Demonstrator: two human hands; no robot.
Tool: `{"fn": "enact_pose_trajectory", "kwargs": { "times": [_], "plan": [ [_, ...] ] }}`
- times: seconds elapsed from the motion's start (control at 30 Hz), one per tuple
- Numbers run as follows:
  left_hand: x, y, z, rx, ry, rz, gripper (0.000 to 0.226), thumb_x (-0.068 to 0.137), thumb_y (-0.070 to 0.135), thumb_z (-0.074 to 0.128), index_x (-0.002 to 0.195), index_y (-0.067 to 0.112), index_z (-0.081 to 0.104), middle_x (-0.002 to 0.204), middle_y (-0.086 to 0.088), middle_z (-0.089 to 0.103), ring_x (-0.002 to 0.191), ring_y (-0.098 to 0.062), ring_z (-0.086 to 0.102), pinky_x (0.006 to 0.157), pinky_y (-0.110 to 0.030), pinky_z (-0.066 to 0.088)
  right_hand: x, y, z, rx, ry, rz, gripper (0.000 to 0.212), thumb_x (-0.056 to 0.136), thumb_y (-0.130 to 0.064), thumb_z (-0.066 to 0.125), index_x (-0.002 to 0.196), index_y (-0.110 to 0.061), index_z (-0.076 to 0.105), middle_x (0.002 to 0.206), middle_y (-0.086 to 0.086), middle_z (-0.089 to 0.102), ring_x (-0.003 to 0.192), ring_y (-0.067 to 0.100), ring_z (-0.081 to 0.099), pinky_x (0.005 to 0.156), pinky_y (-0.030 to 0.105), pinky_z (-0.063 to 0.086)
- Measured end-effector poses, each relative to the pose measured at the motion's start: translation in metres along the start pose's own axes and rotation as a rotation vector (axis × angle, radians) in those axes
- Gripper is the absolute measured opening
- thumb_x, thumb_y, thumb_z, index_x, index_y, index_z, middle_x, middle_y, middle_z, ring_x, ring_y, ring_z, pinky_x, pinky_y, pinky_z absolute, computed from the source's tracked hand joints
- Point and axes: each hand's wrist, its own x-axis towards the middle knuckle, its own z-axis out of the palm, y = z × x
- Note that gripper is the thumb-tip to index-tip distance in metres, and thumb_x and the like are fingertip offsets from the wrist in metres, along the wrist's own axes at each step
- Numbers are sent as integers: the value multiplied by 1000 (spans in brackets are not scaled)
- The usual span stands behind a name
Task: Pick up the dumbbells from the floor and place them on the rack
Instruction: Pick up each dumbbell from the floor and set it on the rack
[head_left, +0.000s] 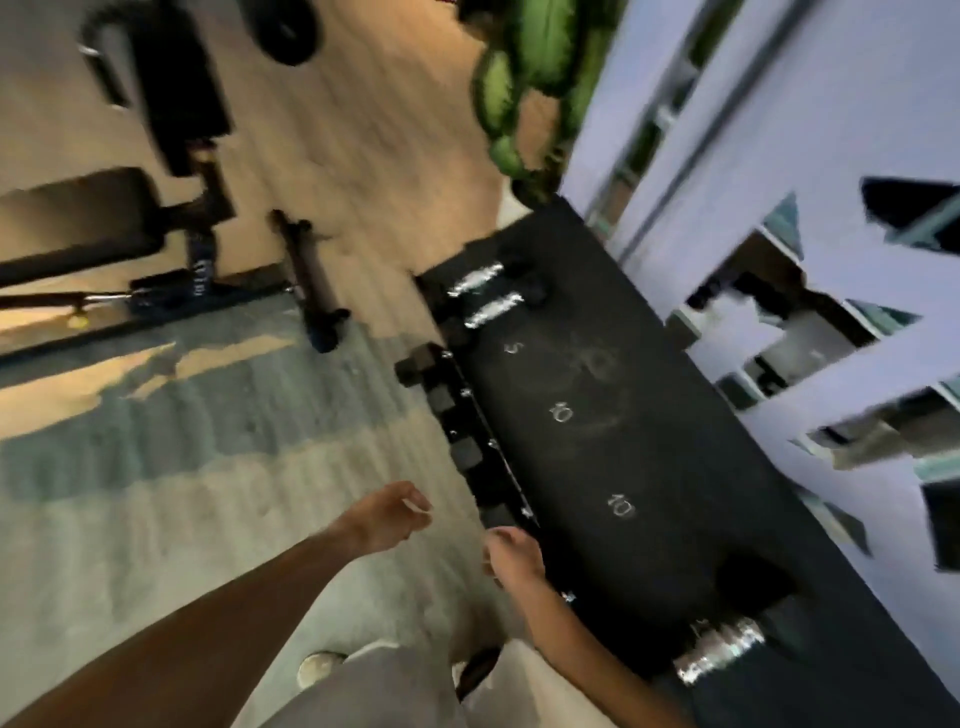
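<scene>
Left hand (387, 517): fingers loosely curled, nothing held, suspended over the grey floor mat (208, 467). Right hand (511, 556): fingers curled inward at the front edge of the black rack (597, 395); motion blur hides whether it grips anything. The rack top carries chalked marks "5", "10", "10". 2 dumbbells (480, 296) with chrome handles lie side by side at the far end of the rack. A third dumbbell (722, 649) lies at the near end, just right of the right forearm. Dark dumbbell heads line the rack's lower tier along its front. A bench (83, 223) stands well apart on the left.
</scene>
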Motion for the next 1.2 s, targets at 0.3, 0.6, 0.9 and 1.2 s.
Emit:
{"fn": "enact_pose_trajectory", "kwargs": {
  "times": [0.3, 0.6, 0.9, 1.2],
  "plan": [
    [-93, -174, -200, -428, 380, -218, 12, 92, 16, 64, 102, 11, 68, 91, -8, 69, 72, -18, 62, 40, -14, 36, -93, -121, 230, -318, -344, -214, 16, 87, -7, 56, 82, -16, 68, 60, 2, 62, 50, 17, 57, 49, 27, 49],
    [-153, -315, -330, -805, 673, -401, 14, 94, 28, 64, 104, 19, 66, 104, -6, 72, 83, -17, 68, 57, -22, 44, -150, -239, 455, -721, -628, -367, 17, 85, -17, 51, 78, -14, 67, 63, 3, 61, 48, 18, 54, 44, 23, 36],
    [-196, -388, -450, -1104, 987, -522, 13, 95, 26, 64, 105, 18, 67, 103, -7, 72, 80, -16, 68, 55, -22, 44, -214, -338, 648, -1079, -846, -539, 15, 91, -13, 51, 93, -19, 64, 70, 2, 61, 53, 14, 53, 44, 20, 38],
    [-244, -480, -516, -1367, 1173, -636, 12, 93, 24, 66, 103, 18, 67, 101, -6, 73, 76, -16, 67, 54, -22, 43, -284, -353, 814, -1441, -948, -644, 18, 89, -13, 48, 75, -19, 57, 61, 1, 56, 45, 14, 51, 42, 19, 31]
  ]
}}
